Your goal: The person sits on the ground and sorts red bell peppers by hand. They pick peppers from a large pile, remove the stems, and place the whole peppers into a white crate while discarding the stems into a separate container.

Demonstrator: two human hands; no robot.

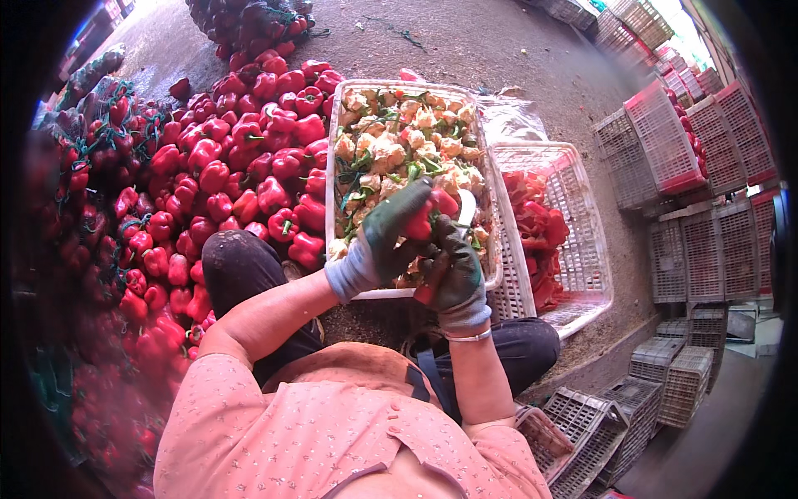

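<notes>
Both of my hands wear dark gloves with grey cuffs. My left hand (399, 227) is closed around a red bell pepper (419, 223), over the near part of a white plastic crate (413, 292). Beside it, my right hand (456, 265) grips a tool with a curved pale blade (466, 209), its handle hidden in the fingers; some red shows at the palm. Pale pepper cores with green stems (386, 153) fill this crate. To its right, a second white crate (580, 237) holds cut red pepper pieces (542, 249).
A large heap of whole red bell peppers (249, 143) covers the floor at left. Net sacks of peppers (118, 112) stand at far left and a filled net sack (246, 22) at the top. Stacked plastic crates (664, 140) line the right, with more crates (629, 405) at lower right.
</notes>
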